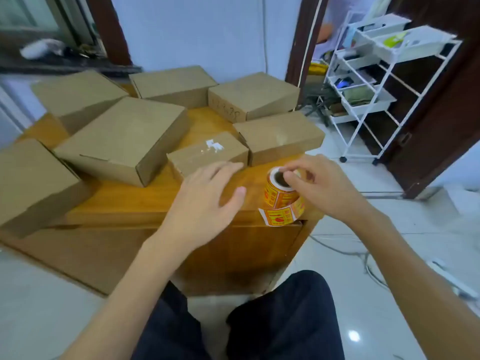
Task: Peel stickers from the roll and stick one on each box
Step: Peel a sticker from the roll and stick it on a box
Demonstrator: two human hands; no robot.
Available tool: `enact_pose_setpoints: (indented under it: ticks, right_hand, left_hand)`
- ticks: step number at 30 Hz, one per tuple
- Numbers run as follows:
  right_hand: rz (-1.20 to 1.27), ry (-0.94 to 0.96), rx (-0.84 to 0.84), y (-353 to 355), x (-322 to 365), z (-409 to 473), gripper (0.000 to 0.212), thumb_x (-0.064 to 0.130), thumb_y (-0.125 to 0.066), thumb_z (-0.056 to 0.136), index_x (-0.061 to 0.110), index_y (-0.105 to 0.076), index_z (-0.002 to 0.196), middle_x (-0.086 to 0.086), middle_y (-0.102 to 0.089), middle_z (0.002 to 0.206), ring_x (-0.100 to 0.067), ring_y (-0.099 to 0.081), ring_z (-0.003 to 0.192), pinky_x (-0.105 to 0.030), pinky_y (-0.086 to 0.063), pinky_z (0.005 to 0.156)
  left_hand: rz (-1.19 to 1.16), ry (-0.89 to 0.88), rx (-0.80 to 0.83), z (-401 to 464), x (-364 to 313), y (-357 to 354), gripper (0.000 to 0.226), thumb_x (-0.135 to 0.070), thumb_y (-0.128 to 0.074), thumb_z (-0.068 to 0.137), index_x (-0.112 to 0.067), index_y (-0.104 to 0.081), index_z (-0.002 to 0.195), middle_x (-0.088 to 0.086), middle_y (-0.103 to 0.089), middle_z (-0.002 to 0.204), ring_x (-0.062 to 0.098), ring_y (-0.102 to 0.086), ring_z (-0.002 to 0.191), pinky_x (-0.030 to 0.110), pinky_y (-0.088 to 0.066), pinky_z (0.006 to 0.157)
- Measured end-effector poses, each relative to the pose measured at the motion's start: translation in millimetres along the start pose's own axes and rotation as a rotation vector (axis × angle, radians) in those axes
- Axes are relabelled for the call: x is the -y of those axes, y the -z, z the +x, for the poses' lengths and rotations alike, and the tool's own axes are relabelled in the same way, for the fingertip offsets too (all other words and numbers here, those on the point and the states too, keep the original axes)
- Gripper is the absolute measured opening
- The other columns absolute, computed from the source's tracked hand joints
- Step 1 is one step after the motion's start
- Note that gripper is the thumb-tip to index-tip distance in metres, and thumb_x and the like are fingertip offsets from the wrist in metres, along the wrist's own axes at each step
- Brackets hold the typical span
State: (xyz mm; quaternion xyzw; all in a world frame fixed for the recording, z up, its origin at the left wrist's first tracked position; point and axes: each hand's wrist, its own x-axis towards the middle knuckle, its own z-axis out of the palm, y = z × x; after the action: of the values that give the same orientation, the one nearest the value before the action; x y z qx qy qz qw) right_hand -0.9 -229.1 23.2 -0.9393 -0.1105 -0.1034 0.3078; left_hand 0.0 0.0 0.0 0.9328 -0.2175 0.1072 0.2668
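A roll of orange and yellow stickers stands on end at the front right corner of the wooden table. A loose strip of stickers hangs from it over the table edge. My right hand rests its fingertips on the top rim of the roll. My left hand hovers open and flat over the table, just left of the roll. Several plain cardboard boxes lie on the table; the nearest small box, with white paper scraps on its lid, sits just beyond my left fingers.
A large box lies at the centre left, another behind the roll, and one overhangs the left edge. A white wire trolley stands to the right on the tiled floor. My knees are below the table.
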Motion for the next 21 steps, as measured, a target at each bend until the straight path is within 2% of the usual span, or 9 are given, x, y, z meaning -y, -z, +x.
enact_pose_setpoints:
  ticks: [3, 5, 10, 13, 16, 19, 21]
  right_hand:
    - [-0.144, -0.004, 0.097, -1.9, -5.5, -8.1, 0.028, 0.031, -0.058, 0.089, 0.024, -0.067, 0.114, 0.009, -0.066, 0.105, -0.001, -0.05, 0.094, -0.018, -0.037, 0.079]
    - [-0.184, -0.04, 0.181, -2.4, -6.3, -10.6, 0.039, 0.037, -0.061, 0.086, 0.024, -0.061, 0.123, 0.006, -0.064, 0.115, -0.01, -0.043, 0.103, -0.03, -0.041, 0.088]
    - [-0.406, 0.019, 0.273, -1.8, -4.8, -7.4, 0.057, 0.054, -0.064, 0.077, 0.024, -0.057, 0.125, 0.006, -0.057, 0.114, -0.01, -0.035, 0.099, -0.031, -0.042, 0.085]
    - [-0.488, 0.054, 0.311, -5.0, -8.8, -1.5, 0.048, 0.053, -0.063, 0.078, 0.021, -0.063, 0.115, 0.005, -0.051, 0.105, -0.014, -0.036, 0.097, -0.032, -0.041, 0.083]
    - [-0.499, 0.056, 0.297, -6.4, -8.6, 5.5, 0.028, 0.048, -0.061, 0.084, 0.021, -0.066, 0.089, 0.005, -0.047, 0.091, -0.017, -0.037, 0.093, -0.031, -0.038, 0.074]
    - [-0.385, 0.028, 0.254, -10.6, -9.9, 9.5, 0.036, 0.049, -0.058, 0.086, 0.018, -0.061, 0.068, 0.003, -0.051, 0.079, -0.017, -0.039, 0.084, -0.033, -0.038, 0.068]
    - [-0.244, -0.001, 0.217, -13.4, -11.5, 9.8, 0.034, 0.047, -0.055, 0.089, 0.027, -0.053, 0.061, 0.005, -0.05, 0.069, -0.015, -0.04, 0.078, -0.033, -0.039, 0.066]
  left_hand:
    - [-0.056, 0.078, 0.066, -10.2, -15.0, -13.0, 0.047, -0.044, -0.042, 0.097, -0.033, -0.037, 0.143, -0.011, -0.044, 0.144, 0.009, -0.038, 0.132, 0.035, -0.034, 0.11]
    - [-0.07, 0.096, 0.118, -17.8, -18.9, -23.1, 0.048, -0.043, -0.043, 0.097, -0.033, -0.036, 0.143, -0.012, -0.043, 0.146, 0.008, -0.037, 0.132, 0.035, -0.034, 0.111]
    - [-0.101, 0.103, 0.08, -24.3, -18.6, -34.6, 0.043, -0.039, -0.048, 0.096, -0.032, -0.042, 0.138, -0.014, -0.048, 0.138, 0.004, -0.043, 0.125, 0.026, -0.037, 0.104]
    - [-0.179, 0.149, 0.055, -21.9, -19.6, -41.4, 0.025, -0.034, -0.054, 0.094, -0.031, -0.052, 0.119, -0.015, -0.055, 0.115, 0.0, -0.051, 0.103, 0.015, -0.043, 0.084]
    - [-0.233, 0.155, 0.048, -19.7, -23.4, -46.0, 0.01, -0.033, -0.058, 0.092, -0.033, -0.051, 0.099, -0.016, -0.056, 0.095, -0.001, -0.053, 0.087, 0.013, -0.042, 0.068]
    - [-0.269, 0.125, 0.065, -14.0, -25.9, -50.7, 0.01, -0.034, -0.059, 0.092, -0.034, -0.051, 0.099, -0.016, -0.057, 0.094, -0.001, -0.054, 0.089, 0.014, -0.046, 0.071]
    - [-0.294, 0.109, 0.071, -8.3, -27.3, -51.0, 0.018, -0.034, -0.06, 0.091, -0.033, -0.053, 0.108, -0.018, -0.055, 0.102, -0.001, -0.054, 0.094, 0.017, -0.049, 0.078]
